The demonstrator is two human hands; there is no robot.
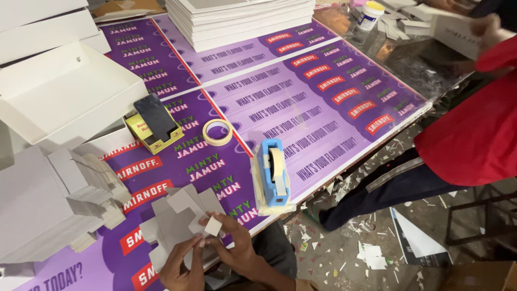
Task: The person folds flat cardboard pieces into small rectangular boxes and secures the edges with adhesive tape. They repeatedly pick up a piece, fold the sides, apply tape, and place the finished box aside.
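Fingers of the right hand are pinching a tape piece onto a half-folded grey card blank that the left hand is gripping, beside stacked blanks awaiting folding.

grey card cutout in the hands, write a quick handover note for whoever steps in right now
Left hand grips the lower edge of the grey card cutout. Right hand pinches a small pale piece of tape against it. The cutout lies flat and unfolded on the purple table. Blue tape dispenser and tape roll sit just beyond; folded grey stacks lie to the left. Done: tape piece pulled. Left: sticking and folding.
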